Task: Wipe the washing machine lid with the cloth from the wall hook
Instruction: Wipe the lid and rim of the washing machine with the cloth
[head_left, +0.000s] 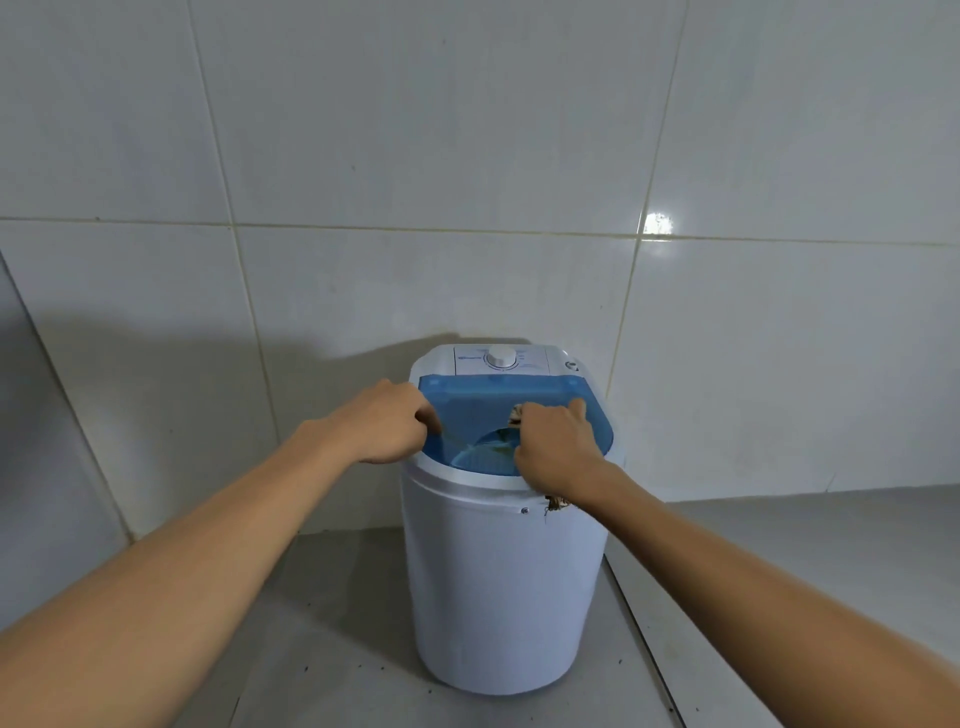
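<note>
Two bare forearms reach forward from the lower corners, over a grey floor (332, 649). Between them, and below both hands, stands the white drum body of a small washing machine (498, 587), upright on that floor. A screw head (524, 511) shows on the body just under the right wrist.

The right hand (558, 447) is curled into a fist on the near right part of the blue see-through lid (478, 410), clamped on a cloth (558, 503). Little of the cloth shows: a patterned scrap pokes out beyond the knuckles, and another bit hangs below the wrist against the white rim. The thumb points away toward the lid's far right corner.

The left hand (384, 428) sits at the lid's left edge, well apart from the right hand, with the fingers bent and the fingertips touching the blue plastic. Whether it grips the edge or only rests there cannot be told.

Between the two hands the lid lies flat and shut, and a round shape inside the tub shows through it.

Beyond the hands, at the back of the machine's top, a white dial (501, 357) sits on a pale control panel. Behind that rises a wall of large white tiles (467, 182), with a bright glare spot up to the right.
</note>
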